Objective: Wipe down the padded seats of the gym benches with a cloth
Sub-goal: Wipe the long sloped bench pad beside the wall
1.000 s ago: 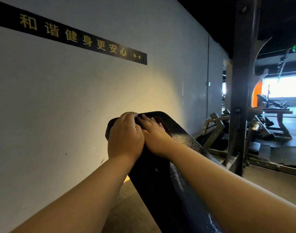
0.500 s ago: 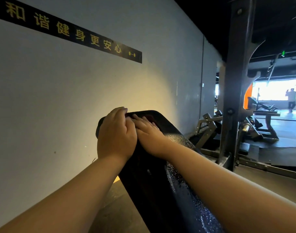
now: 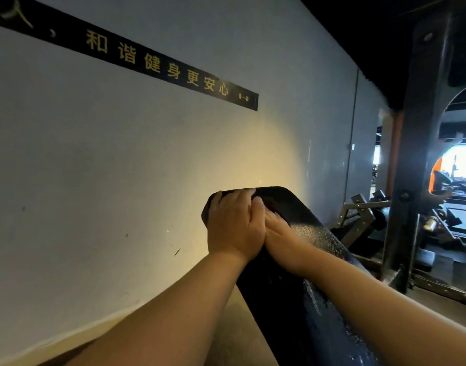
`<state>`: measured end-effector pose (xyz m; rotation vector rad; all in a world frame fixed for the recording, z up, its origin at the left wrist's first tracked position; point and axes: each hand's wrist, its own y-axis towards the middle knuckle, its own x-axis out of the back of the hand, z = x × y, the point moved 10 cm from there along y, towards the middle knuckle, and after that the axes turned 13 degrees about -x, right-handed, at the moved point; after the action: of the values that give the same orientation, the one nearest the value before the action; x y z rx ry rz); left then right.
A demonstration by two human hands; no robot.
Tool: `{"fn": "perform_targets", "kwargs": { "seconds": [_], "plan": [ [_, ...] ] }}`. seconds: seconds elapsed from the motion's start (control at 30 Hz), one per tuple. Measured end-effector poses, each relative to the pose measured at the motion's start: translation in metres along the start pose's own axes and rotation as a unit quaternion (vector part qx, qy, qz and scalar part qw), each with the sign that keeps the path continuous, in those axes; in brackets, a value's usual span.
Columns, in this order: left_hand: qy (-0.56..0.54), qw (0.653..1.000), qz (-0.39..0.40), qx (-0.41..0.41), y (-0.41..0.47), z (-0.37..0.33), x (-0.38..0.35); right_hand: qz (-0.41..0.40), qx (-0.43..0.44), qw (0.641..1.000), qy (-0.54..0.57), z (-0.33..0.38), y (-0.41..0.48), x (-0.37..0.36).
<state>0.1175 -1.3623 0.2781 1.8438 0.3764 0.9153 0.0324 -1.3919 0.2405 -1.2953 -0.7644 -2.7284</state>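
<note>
- The black padded bench pad point(image 3: 292, 294) ran up and away from the camera at a slant, its far end close to the grey wall point(image 3: 121, 167), and both hands were set on that far end, most likely because that end was the part being wiped.
- The cloth could not be made out for certain; a dark reddish patch just beyond the right fingers may have been it, pinned between palm and pad, but the light was too poor to say.
- The left hand point(image 3: 233, 228) lay over the pad's top left corner with its fingers bent over the far edge, gripping the padding, seemingly to steady the reach.
- The right hand point(image 3: 282, 237) lay flat on the upholstery with fingers straight and together, touching the left hand along its thumb side; that flat press suited pushing a cloth along the surface.
- To the right of the hands the pad's surface glistened with fine droplets, which suggested a wetted strip not yet dried, so the job looked only partly done.
- A black strip of lettering point(image 3: 158, 64) crossed the wall above.
- A dark steel rack upright point(image 3: 419, 154) stood to the right, with more gym equipment behind it toward a bright opening.
</note>
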Motion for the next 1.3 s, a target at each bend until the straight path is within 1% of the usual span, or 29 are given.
{"fn": "perform_targets", "kwargs": {
  "seconds": [0.07,0.1,0.2,0.27,0.33,0.37,0.4,0.47,0.53,0.57,0.6,0.63,0.7,0.73,0.77,0.83,0.87,0.9,0.97,1.0,1.03,1.1,1.17,1.23,1.3],
  "plan": [
    [-0.003,0.999,0.034,-0.005,-0.004,-0.004,-0.005,-0.007,-0.002,1.000,-0.020,-0.004,-0.009,0.001],
    [-0.010,0.999,0.046,-0.007,-0.007,-0.005,-0.007,0.003,-0.016,0.999,-0.043,-0.006,-0.011,-0.001],
    [-0.035,0.997,0.067,0.002,-0.017,-0.005,-0.006,0.012,-0.041,0.995,-0.095,-0.006,-0.008,0.000],
    [-0.050,0.996,0.064,0.030,-0.020,-0.001,-0.001,-0.006,-0.060,0.994,-0.090,-0.002,0.009,0.004],
    [-0.059,0.995,0.024,0.074,-0.027,0.005,0.011,-0.026,-0.089,0.988,-0.123,0.004,0.023,0.002],
    [-0.049,0.995,-0.008,0.092,-0.030,0.007,0.021,-0.029,-0.084,0.985,-0.146,0.010,0.026,-0.003],
    [-0.037,0.993,-0.037,0.108,-0.032,0.009,0.031,-0.028,-0.064,0.987,-0.141,0.019,0.022,-0.007],
    [-0.034,0.986,-0.066,0.150,-0.036,0.021,0.045,-0.011,0.003,0.996,-0.089,0.035,-0.003,-0.011],
    [-0.025,0.979,-0.046,0.196,-0.041,0.032,0.048,0.029,0.046,0.996,-0.063,0.030,-0.028,-0.010],
    [-0.004,0.978,-0.028,0.207,-0.045,0.030,0.047,0.038,0.043,0.996,-0.067,0.019,-0.030,-0.005],
    [0.020,0.978,-0.014,0.206,-0.046,0.023,0.044,0.039,0.015,0.996,-0.081,0.007,-0.022,0.002],
    [0.032,0.981,-0.006,0.193,-0.047,0.013,0.040,0.031,-0.022,0.993,-0.111,-0.002,-0.011,0.008],
    [0.007,0.985,-0.008,0.169,-0.049,-0.010,0.032,0.035,-0.080,0.978,-0.189,-0.001,0.006,0.002],
    [-0.010,0.988,-0.022,0.150,-0.048,-0.019,0.031,0.039,-0.085,0.975,-0.204,0.008,0.010,-0.005],
    [-0.026,0.991,-0.042,0.126,-0.046,-0.025,0.033,0.038,-0.077,0.978,-0.190,0.020,0.008,-0.011],
    [-0.030,0.995,-0.056,0.075,-0.043,-0.034,0.035,0.047,-0.046,0.992,-0.104,0.036,-0.008,-0.013],
    [-0.021,0.998,-0.038,0.051,-0.043,-0.038,0.031,0.045,-0.038,0.996,-0.065,0.038,-0.021,-0.006],
    [-0.008,1.000,0.003,0.023,-0.043,-0.045,0.023,0.038,-0.045,0.998,-0.029,0.035,-0.033,0.002],
    [0.025,0.993,0.115,-0.026,-0.047,-0.055,0.000,-0.013,-0.077,0.990,0.114,0.023,-0.059,0.024],
    [0.048,0.986,0.154,-0.040,-0.048,-0.055,-0.007,-0.059,-0.081,0.979,0.177,0.017,-0.070,0.035],
    [0.075,0.980,0.179,-0.051,-0.047,-0.051,-0.010,-0.105,-0.077,0.969,0.208,0.012,-0.078,0.046],
    [0.123,0.967,0.211,-0.072,-0.041,-0.040,-0.013,-0.175,-0.078,0.959,0.208,-0.002,-0.088,0.056],
    [0.149,0.957,0.229,-0.097,-0.030,-0.031,-0.012,-0.217,-0.093,0.956,0.176,-0.010,-0.103,0.061],
    [0.162,0.958,0.217,-0.095,-0.007,-0.015,-0.006,-0.206,-0.070,0.971,0.102,-0.003,-0.116,0.047],
    [0.184,0.964,0.187,-0.040,0.016,0.010,0.003,-0.179,-0.040,0.983,0.021,0.005,-0.128,0.022]
  ]
}}
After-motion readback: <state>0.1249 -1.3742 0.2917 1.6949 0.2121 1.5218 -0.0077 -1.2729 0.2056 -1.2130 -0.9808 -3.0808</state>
